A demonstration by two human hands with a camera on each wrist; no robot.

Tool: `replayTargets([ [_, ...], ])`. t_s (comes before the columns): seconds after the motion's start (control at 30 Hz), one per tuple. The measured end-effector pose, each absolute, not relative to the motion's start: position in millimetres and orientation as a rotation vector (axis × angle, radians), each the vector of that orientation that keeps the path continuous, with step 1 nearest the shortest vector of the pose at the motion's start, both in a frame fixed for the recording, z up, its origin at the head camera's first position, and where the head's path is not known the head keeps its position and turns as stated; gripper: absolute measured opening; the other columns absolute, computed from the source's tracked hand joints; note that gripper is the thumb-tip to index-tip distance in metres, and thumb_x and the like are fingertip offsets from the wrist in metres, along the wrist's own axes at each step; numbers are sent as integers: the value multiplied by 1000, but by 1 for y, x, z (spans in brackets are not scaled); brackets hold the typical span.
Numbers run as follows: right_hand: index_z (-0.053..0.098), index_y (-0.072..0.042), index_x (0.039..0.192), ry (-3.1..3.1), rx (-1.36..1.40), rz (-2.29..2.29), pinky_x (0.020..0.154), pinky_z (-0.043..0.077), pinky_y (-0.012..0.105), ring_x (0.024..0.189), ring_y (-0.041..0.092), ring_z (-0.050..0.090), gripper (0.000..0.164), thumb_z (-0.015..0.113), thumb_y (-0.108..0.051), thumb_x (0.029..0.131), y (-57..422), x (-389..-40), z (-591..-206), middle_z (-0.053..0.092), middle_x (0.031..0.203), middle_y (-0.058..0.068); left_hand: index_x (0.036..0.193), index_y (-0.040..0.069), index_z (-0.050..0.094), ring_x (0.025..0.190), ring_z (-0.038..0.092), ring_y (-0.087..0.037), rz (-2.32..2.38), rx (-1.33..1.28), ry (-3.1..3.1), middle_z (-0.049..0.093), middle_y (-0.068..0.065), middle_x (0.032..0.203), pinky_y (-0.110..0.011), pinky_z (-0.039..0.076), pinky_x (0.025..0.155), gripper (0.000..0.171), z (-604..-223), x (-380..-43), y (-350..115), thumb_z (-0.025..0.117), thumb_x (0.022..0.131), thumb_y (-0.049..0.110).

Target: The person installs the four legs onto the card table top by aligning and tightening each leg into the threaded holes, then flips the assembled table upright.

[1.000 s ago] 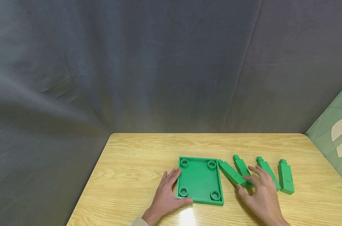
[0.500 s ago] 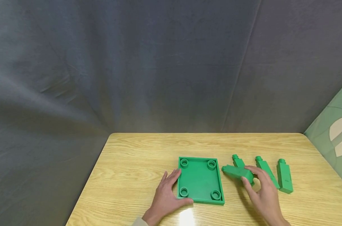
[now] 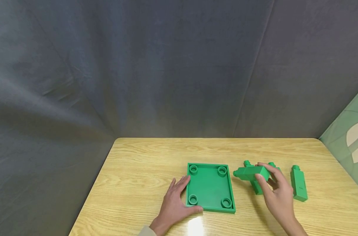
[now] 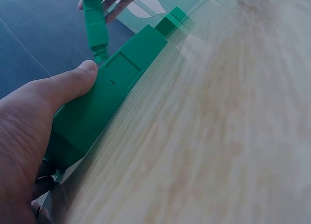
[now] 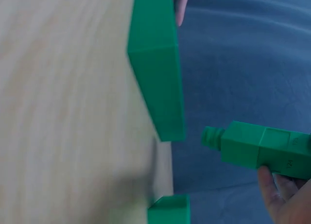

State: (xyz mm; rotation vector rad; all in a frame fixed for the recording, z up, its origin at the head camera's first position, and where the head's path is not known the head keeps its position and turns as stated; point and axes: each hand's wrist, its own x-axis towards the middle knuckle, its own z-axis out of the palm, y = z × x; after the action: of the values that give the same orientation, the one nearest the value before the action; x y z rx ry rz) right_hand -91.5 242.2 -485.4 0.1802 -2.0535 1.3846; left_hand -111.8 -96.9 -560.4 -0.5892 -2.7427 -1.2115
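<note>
A square green tray [image 3: 209, 186] with a raised rim and a round threaded socket in each corner lies on the table. My left hand [image 3: 173, 205] rests around its near left corner, fingers spread along the left edge and thumb along the front edge. The thumb [image 4: 80, 80] touches the tray's outer wall in the left wrist view. To the right, my right hand [image 3: 276, 196] pinches a green rectangular block with a threaded neck [image 3: 248, 173] by its thick end. The block is raised off the table, neck toward the tray. Small markings show on it in the right wrist view.
Two similar green blocks, a nearer one [image 3: 257, 188] and another [image 3: 272, 164], lie partly hidden beneath the held block and right hand. A third block [image 3: 299, 185] lies further right. A dark grey curtain [image 3: 179, 82] hangs behind the wooden table [image 3: 149, 157].
The right hand has picked up the leftmost block from beside the tray, lifted it and swung it nearly level, neck leftward. The left hand and tray have stayed put.
</note>
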Motion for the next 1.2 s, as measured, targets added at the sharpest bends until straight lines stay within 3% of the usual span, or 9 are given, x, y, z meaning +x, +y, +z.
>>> replayTargets([
  [0.6,73,7,138,-1997,322,1375,93,59,9,114,-3,71,50,75,25,91,211,-122,-463,74,124,-13,168,19,50,156,49,-32,-1216,-583,-2755,56,-4,166,-60,31,135,116,-559,-110,-96,96,74,70],
  [0.87,77,3,133,-1965,277,1441,85,60,7,110,-4,73,53,83,22,84,191,-136,-454,78,125,-16,169,21,47,158,45,-35,-1231,-559,-2773,54,-4,167,-62,30,135,117,-560,-110,-97,95,74,71],
  [1.2,78,4,130,-1964,325,1550,83,64,12,112,2,74,44,83,18,89,168,-151,-450,79,127,7,169,21,45,158,46,-35,-1228,-544,-2768,55,-4,165,-61,31,135,119,-560,-110,-96,94,73,73],
])
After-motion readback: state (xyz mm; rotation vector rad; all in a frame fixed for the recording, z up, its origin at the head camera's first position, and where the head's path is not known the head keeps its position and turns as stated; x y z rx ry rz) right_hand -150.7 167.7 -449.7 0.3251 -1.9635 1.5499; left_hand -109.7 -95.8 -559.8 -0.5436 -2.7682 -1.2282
